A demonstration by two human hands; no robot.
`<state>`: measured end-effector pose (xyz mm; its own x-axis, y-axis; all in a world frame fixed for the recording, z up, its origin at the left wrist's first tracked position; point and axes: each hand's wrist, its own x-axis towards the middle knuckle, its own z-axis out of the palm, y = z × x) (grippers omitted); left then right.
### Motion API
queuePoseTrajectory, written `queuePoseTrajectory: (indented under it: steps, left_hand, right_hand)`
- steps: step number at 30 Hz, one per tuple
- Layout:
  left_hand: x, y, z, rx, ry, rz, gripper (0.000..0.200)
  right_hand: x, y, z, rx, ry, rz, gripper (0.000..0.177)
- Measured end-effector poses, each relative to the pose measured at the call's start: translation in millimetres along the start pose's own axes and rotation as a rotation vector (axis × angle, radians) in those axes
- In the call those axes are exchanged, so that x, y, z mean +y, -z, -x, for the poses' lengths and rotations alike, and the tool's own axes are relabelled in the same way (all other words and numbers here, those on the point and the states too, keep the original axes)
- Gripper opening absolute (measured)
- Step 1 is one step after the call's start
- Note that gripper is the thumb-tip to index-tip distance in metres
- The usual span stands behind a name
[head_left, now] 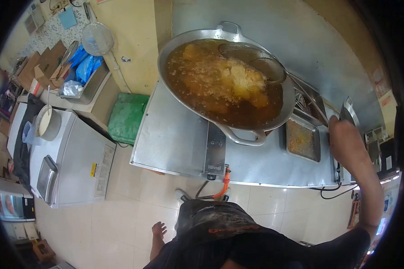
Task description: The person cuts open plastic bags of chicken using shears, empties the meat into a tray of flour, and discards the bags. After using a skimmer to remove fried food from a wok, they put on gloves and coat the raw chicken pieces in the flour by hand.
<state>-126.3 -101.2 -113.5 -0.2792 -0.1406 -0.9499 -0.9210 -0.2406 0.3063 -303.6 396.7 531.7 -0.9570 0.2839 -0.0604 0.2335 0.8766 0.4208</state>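
Observation:
A large metal wok (pixel 251 137) full of bubbling oil stands on the counter, with golden battered pieces (pixel 244 83) frying in it. The round wire skimmer (pixel 226 50) lies partly in the oil at the wok's far right side. Its long handle (pixel 313 105) slants over the rim to my right hand (pixel 349 141), whose fingers are closed around the end. Low beside my body hangs my left hand (pixel 159 229), fingers apart and holding nothing, well away from the counter.
Right of the wok sits a metal tray (pixel 303 139) with crumbs; another metal utensil (pixel 349 111) lies beyond my right hand. An orange hose (pixel 222 184) hangs at the counter's front. Left are a green bin (pixel 128 119) and a white freezer (pixel 78 157) carrying a pot of batter (pixel 47 123).

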Motion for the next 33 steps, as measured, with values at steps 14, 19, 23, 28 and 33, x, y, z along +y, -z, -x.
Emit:
queuePoseTrajectory:
  steps: [14,19,23,28,33]
  left_hand:
    - [86,-91,41,-0.117,-0.32,-0.226,0.037]
    - [135,-189,120,-0.239,-0.579,-0.255,0.035]
    - [120,-209,124,-0.219,-0.676,-0.205,0.032]
    - [93,-199,133,-0.112,-0.602,-0.119,0.031]
    - [50,-162,135,0.09,-0.659,-0.136,0.027]
  right_hand:
    - [114,-133,-122,0.17,0.118,-0.234,0.01]
    - [121,-103,-129,-0.275,0.108,-0.55,0.024]
    - [145,-89,-130,-0.543,0.207,-0.573,0.029]
    - [153,-121,-153,-0.617,0.216,-0.7,0.019]
    - [146,-119,-162,-0.782,0.248,-0.8,0.014]
